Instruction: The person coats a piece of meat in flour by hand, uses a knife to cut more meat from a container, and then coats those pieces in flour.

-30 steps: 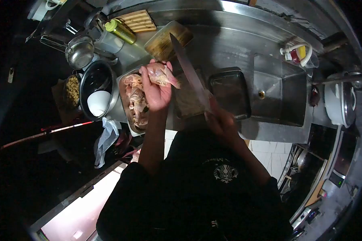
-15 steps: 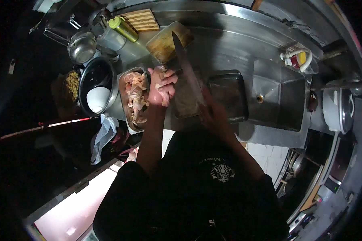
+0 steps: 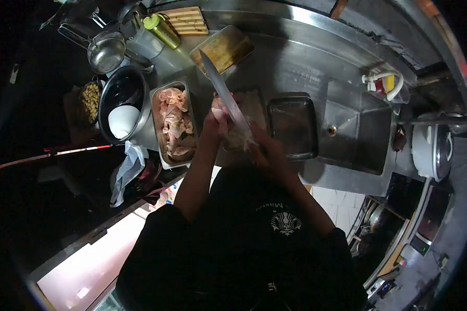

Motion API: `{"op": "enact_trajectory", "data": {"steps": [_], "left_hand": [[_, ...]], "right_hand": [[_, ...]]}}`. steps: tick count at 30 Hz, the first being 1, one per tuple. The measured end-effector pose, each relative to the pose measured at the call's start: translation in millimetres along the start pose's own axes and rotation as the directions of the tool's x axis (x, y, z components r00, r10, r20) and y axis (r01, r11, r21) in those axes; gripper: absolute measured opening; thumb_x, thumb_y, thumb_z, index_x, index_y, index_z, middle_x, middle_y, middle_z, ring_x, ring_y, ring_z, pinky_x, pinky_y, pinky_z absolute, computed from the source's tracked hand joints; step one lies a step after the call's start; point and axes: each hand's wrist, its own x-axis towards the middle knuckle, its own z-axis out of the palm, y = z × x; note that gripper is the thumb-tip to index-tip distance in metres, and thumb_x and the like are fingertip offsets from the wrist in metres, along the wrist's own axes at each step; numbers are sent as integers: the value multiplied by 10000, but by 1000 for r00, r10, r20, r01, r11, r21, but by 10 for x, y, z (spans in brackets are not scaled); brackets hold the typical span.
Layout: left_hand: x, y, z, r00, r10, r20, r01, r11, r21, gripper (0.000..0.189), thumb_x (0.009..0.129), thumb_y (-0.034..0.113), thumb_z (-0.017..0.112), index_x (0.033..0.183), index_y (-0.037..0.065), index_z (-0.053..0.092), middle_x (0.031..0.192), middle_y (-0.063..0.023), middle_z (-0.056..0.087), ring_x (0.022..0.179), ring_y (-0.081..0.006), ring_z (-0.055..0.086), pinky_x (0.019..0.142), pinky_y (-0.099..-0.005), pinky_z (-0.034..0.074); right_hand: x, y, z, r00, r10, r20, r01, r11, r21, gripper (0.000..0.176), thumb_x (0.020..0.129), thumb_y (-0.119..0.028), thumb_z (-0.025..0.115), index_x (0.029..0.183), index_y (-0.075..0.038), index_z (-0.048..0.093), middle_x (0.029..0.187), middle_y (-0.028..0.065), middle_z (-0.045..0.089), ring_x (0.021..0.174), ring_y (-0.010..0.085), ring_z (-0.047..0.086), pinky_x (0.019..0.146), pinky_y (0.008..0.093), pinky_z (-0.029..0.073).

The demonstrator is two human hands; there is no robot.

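My right hand (image 3: 262, 147) is closed around the handle of a long knife (image 3: 224, 94), whose blade slants up and to the left. Just left of the blade, my left hand (image 3: 213, 125) grips a piece of raw meat (image 3: 220, 110) over the cutting board (image 3: 251, 106). Part of that meat is hidden behind the blade. More raw meat pieces (image 3: 174, 122) lie in a long metal tray (image 3: 163, 158) to the left of my left hand.
An empty dark tray (image 3: 292, 127) sits right of the board, beside the sink (image 3: 358, 127). A dark bowl (image 3: 124, 90) with a white object stands at left. Behind are a container (image 3: 224, 49), a green bottle (image 3: 163, 32) and a strainer (image 3: 107, 54).
My left hand has come down from beside the tray to the board's left edge with the meat. The knife has shifted left and now crosses in front of the meat.
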Motion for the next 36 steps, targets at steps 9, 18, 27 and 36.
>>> {"op": "enact_trajectory", "data": {"steps": [9,18,27,36], "left_hand": [[-21,146,600,967,-232,110,240,968,-74,554,1013,463,434,1186,-49,556,1114,-187,639,1040,-305,636,939,-427,540],[21,113,779,996,54,-65,-32,952,303,335,1045,338,387,1097,65,576,1010,-136,670,900,-286,659,798,-436,567],[244,243,692,993,-92,80,96,994,-47,319,1047,336,396,1096,92,595,943,-67,668,846,-278,660,771,-392,569],[155,216,969,903,-339,264,402,882,-245,449,1013,394,407,1137,-2,579,1186,-162,668,980,-363,657,793,-510,576]], "right_hand": [[69,101,40,971,-224,-84,200,953,-228,516,973,-102,547,1476,-58,441,1114,247,665,985,357,680,840,422,523],[338,-127,68,985,-170,31,172,975,-137,250,974,-165,560,1179,-30,609,1116,212,650,1017,396,643,880,473,521],[111,-111,-101,977,-207,59,215,953,-214,591,931,-60,587,1498,-111,427,949,212,660,823,366,672,740,445,523],[-52,-121,-150,972,-226,69,236,934,-270,621,953,-80,573,1535,-149,367,1110,219,650,972,413,655,841,472,524]]}}
